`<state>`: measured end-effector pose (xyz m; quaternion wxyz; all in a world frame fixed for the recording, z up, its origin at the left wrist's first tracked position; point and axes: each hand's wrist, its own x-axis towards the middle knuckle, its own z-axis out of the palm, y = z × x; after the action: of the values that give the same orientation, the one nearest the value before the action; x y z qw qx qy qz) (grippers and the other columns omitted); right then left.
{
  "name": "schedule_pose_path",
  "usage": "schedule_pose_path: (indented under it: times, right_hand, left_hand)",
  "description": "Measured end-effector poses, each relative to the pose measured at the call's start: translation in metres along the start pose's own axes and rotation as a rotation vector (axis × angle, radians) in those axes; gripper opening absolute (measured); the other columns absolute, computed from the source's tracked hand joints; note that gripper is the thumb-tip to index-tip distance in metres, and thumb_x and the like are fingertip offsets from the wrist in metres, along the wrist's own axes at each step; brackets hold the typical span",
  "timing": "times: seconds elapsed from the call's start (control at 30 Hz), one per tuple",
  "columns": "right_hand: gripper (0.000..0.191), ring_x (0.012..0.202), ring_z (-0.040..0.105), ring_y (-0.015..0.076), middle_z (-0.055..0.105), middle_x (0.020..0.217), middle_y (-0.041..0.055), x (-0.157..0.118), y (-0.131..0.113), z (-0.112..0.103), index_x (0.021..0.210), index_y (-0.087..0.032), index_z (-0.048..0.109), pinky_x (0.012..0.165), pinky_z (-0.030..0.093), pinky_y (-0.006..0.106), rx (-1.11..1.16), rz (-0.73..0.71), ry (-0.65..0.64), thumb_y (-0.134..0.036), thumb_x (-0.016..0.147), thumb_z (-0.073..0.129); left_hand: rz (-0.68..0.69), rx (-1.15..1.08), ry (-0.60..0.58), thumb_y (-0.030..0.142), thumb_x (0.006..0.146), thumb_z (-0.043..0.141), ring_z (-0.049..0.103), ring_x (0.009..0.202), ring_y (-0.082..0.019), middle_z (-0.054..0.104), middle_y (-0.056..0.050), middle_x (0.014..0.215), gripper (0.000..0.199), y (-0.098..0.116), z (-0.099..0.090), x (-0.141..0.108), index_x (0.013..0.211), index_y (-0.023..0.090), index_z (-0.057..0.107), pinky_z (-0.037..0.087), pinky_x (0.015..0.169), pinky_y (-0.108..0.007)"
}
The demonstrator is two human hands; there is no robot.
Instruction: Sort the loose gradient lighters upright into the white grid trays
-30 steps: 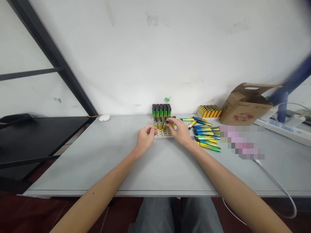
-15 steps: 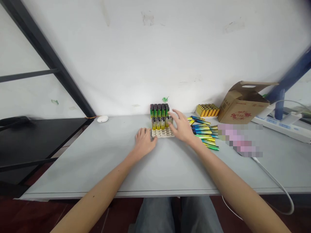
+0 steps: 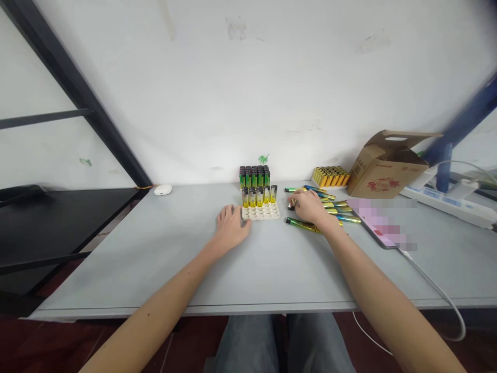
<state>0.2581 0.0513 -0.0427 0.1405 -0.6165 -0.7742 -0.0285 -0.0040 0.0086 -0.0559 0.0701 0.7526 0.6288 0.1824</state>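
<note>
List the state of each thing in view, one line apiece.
left hand: empty, resting on the table beside the tray
right hand: appears to grip a lighter, its end showing past the fingers
tray: five upright lighters in the back row, front holes empty
green lighters: packed upright in a block behind the tray
loose lighters: lying flat, scattered right of the tray
yellow lighters: packed in a block
box: open, flaps raised

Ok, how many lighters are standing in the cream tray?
5 lighters, upright side by side in the back row of the cream tray; none seems hidden.
</note>
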Motion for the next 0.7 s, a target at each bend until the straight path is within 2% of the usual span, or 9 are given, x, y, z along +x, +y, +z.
schedule_pose_path:
  times: [0.23, 0.4, 0.53, 0.63, 0.7]
  right_hand:
    - [0.021, 0.111, 0.05, 0.0282, 0.064, 0.112, 0.0092, -0.002, -0.012, -0.001, 0.086, -0.022, 0.069, 0.093, 0.036, 0.04, -0.006, -0.05, 0.091, -0.013, 0.073, 0.056]
    - [0.023, 0.096, 0.06, 0.0239, 0.07, 0.092, 0.0056, 0.001, -0.007, -0.005, 0.086, -0.021, 0.067, 0.086, 0.042, 0.034, 0.077, -0.089, 0.018, -0.01, 0.067, 0.058]
    - [0.032, 0.09, 0.064, 0.0207, 0.072, 0.096, 0.0037, 0.004, 0.004, -0.003, 0.092, -0.021, 0.07, 0.081, 0.046, 0.029, 0.244, -0.17, -0.06, -0.006, 0.069, 0.056]
    - [0.024, 0.09, 0.065, 0.0211, 0.073, 0.096, 0.0031, 0.004, 0.014, -0.007, 0.088, -0.022, 0.073, 0.085, 0.047, 0.032, 0.365, -0.244, -0.074, -0.01, 0.073, 0.059]
    - [0.018, 0.091, 0.066, 0.0223, 0.074, 0.095, 0.0035, 0.003, 0.017, -0.014, 0.087, -0.022, 0.073, 0.087, 0.048, 0.036, 0.442, -0.235, -0.034, -0.016, 0.075, 0.062]
  left_hand:
    - [0.001, -0.002, -0.014, 0.04, 0.086, 0.041, 0.039, 0.127, -0.031, 0.045, -0.017, 0.131, 0.046, 0.001, -0.001, -0.001, 0.125, 0.015, 0.046, 0.028, 0.104, -0.044]
    - [0.003, -0.012, -0.014, 0.04, 0.086, 0.041, 0.04, 0.125, -0.031, 0.046, -0.017, 0.13, 0.049, 0.002, -0.003, -0.001, 0.129, 0.017, 0.04, 0.029, 0.103, -0.045]
    - [-0.002, -0.032, -0.003, 0.038, 0.085, 0.041, 0.039, 0.127, -0.032, 0.046, -0.017, 0.13, 0.053, 0.001, -0.004, -0.001, 0.133, 0.017, 0.035, 0.03, 0.102, -0.046]
    - [-0.012, -0.067, 0.021, 0.038, 0.084, 0.044, 0.038, 0.128, -0.033, 0.045, -0.018, 0.132, 0.054, 0.001, -0.002, 0.0, 0.133, 0.016, 0.036, 0.031, 0.102, -0.047]
    - [-0.011, -0.132, 0.084, 0.037, 0.083, 0.047, 0.04, 0.127, -0.032, 0.045, -0.017, 0.132, 0.052, 0.001, -0.004, 0.001, 0.131, 0.016, 0.039, 0.033, 0.101, -0.046]
